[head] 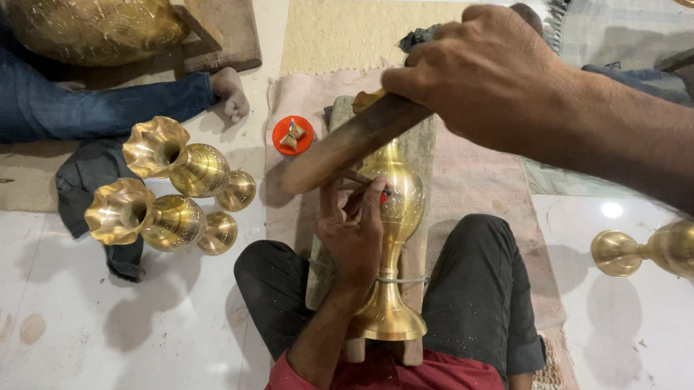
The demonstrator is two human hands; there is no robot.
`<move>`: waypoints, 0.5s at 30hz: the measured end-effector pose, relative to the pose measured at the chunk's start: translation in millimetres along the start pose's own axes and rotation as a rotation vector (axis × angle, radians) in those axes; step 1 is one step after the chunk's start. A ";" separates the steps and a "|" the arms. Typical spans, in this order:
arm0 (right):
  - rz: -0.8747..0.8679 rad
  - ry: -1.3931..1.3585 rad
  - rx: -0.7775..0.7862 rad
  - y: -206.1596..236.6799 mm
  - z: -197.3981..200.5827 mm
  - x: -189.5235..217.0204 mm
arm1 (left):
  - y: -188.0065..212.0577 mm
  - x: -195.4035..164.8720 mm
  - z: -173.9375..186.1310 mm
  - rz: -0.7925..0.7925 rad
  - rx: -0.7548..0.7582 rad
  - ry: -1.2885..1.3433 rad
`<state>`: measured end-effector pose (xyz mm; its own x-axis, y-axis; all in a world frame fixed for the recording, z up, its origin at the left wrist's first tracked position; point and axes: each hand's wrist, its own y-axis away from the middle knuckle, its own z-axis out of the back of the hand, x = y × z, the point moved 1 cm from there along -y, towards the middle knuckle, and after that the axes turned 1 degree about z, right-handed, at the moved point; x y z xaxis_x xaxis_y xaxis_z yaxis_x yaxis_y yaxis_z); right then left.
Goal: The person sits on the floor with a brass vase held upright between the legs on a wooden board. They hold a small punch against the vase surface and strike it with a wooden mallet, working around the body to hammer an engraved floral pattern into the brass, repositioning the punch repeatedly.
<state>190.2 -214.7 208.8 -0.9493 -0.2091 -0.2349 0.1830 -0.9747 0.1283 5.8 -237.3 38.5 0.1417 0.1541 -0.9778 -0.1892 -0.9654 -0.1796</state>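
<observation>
Right hand (487, 75) gripping wooden mallet (350, 143); left hand (353, 231) pinching chisel (360, 180) on brass vase (393, 222), mouth away.

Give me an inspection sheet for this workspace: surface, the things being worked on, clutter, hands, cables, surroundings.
Surface: pink mat over a pale tiled floor.
Job's things: brass vase lying on a wooden block, bound with wire near its foot.
Clutter: two finished brass vases on a dark cloth; orange lid; another vase at right.
Hands: left hand holds a thin tool against the vase; right hand grips a wooden mallet.
Cables: nothing seen.
Surroundings: another person's legs in jeans, a large brass pot.
</observation>
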 end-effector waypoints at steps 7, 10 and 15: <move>0.065 0.302 0.019 3.1 4.5 6.4 | 1.0 5.3 2.4 -0.027 0.019 0.012; -0.017 -0.138 0.072 4.7 5.9 2.6 | 0.2 4.9 2.8 -0.065 0.021 -0.024; 0.009 0.028 -0.098 9.6 0.4 4.1 | -0.3 3.1 3.1 -0.002 0.026 -0.038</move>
<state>188.0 -224.9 209.4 -0.9403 -0.2185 -0.2608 0.2168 -0.9756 0.0358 3.3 -235.9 35.2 0.1049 0.1643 -0.9808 -0.2145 -0.9593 -0.1836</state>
